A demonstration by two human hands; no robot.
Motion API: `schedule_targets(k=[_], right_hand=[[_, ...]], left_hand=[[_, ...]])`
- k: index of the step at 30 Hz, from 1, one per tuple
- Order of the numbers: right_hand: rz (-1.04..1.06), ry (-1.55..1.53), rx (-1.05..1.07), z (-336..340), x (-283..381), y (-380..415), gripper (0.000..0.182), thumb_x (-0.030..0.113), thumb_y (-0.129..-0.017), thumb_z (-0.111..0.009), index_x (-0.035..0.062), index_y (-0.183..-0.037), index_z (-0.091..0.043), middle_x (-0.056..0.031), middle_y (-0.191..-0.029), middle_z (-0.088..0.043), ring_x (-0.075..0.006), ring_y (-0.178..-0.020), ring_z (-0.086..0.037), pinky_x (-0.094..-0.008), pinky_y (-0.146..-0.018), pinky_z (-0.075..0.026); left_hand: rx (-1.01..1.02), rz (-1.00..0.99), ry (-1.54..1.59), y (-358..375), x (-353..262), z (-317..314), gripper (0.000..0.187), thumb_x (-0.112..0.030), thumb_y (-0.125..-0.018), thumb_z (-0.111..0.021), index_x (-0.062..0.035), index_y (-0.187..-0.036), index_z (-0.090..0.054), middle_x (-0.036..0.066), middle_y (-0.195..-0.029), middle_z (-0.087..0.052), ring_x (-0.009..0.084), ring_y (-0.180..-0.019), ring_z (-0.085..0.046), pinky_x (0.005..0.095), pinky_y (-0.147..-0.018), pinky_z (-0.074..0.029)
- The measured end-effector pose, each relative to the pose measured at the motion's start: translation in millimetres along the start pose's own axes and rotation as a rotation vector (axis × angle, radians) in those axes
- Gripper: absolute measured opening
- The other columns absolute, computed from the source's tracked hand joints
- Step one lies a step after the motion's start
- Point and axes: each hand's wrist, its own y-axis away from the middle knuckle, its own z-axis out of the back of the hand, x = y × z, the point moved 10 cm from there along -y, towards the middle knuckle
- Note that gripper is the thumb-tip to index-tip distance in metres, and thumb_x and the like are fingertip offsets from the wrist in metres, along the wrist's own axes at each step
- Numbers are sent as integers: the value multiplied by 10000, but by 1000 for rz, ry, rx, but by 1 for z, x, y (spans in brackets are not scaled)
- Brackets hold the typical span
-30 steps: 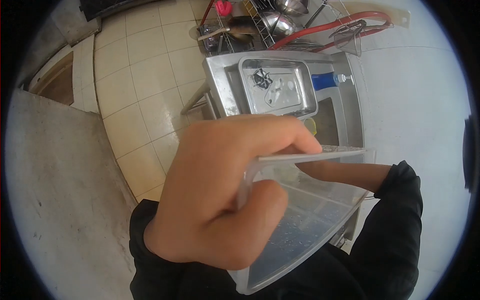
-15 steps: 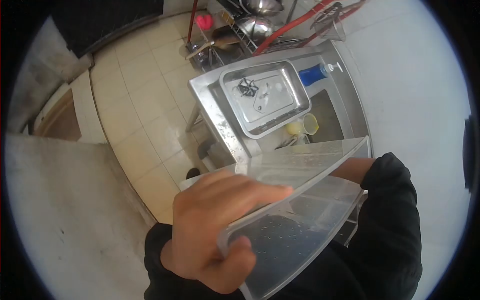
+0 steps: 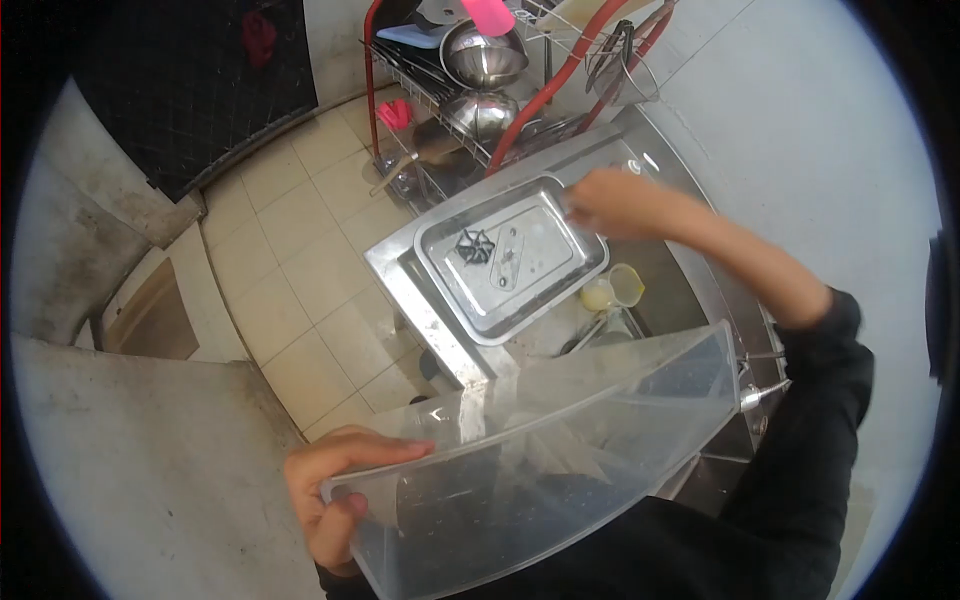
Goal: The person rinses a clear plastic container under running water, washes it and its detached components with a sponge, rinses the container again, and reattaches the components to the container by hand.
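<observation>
A clear plastic container (image 3: 560, 470), wet with droplets, is tilted in front of my body. My left hand (image 3: 345, 490) grips its near left corner, thumb on one side of the rim and fingers on the other. Over the far right edge of a metal tray (image 3: 480, 320), my right hand (image 3: 615, 203) is blurred, its fingers curled together. Whatever it holds is too hidden to name. In the tray lie a dark spoked piece (image 3: 475, 247) and a small flat clear piece (image 3: 510, 262).
A yellowish cup (image 3: 626, 285) stands in the sink area right of the tray. Behind the counter (image 3: 430, 318), a red-framed rack (image 3: 540, 100) holds metal bowls (image 3: 484, 55). A faucet (image 3: 765, 394) projects at the right, beside the container.
My right hand has come out from behind the container and reached forward to the tray's far right side. My left hand and the container have moved left and down. The view has shifted.
</observation>
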Motion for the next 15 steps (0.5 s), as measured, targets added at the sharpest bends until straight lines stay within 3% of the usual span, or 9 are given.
schedule_targets(k=[2,4,5,7,9,11,13,15], right_hand=[[0,-141,177,-90,-17,-39,396,372,-847,-488,-15,-891,-553,-218,-833,-593,-376,-802,-574,-441,-709,-445],[14,-121,320,-162,-9,-69,477,435,-867,-430,-13,-986,-545,-217,-887,-599,-387,-868,-570,-443,-777,-440],[-20,-187,296,-168,3,-75,494,450,-866,-424,-3,-1021,-544,-203,-922,-604,-383,-911,-564,-438,-814,-432],[-75,-175,225,-178,9,-94,433,403,-840,-471,2,-961,-583,-194,-913,-609,-346,-856,-599,-408,-732,-477],[-60,-147,181,-175,15,-99,412,382,-827,-490,-6,-919,-595,-196,-901,-611,-330,-829,-612,-397,-691,-492],[-114,-163,154,-157,14,-91,257,265,-764,-557,28,-804,-650,-148,-860,-637,-272,-837,-627,-378,-678,-496],[-118,-123,45,-189,2,-101,317,317,-765,-566,6,-807,-608,-151,-791,-633,-287,-758,-630,-380,-636,-499],[-149,-79,-159,-171,-8,-101,396,376,-745,-603,1,-847,-528,-130,-685,-628,-301,-648,-634,-378,-570,-502]], left_hand=[[-38,-23,36,3,0,3,424,-256,-637,-487,74,-853,-643,226,-773,-629,250,-718,-615,288,-647,-452],[-29,-126,64,8,-1,10,294,-179,-683,-465,53,-756,-631,252,-815,-622,310,-793,-624,321,-664,-472],[-31,-132,54,6,3,14,294,-179,-683,-465,53,-756,-631,252,-815,-622,310,-793,-624,321,-664,-472],[106,-320,119,6,-8,8,205,-174,-748,-457,-10,-672,-556,270,-794,-595,310,-741,-605,341,-602,-460],[199,-350,113,4,-8,8,210,-178,-750,-454,-17,-664,-557,276,-812,-593,325,-762,-609,347,-616,-467],[293,-388,120,8,-7,-1,215,-182,-751,-451,-23,-655,-558,281,-830,-591,340,-783,-612,354,-631,-473],[266,-420,199,6,-9,0,206,-176,-739,-455,-31,-627,-550,291,-848,-587,343,-767,-611,376,-670,-482],[289,-419,175,3,-10,1,206,-176,-729,-455,-28,-615,-542,299,-850,-584,341,-768,-612,378,-678,-488]])
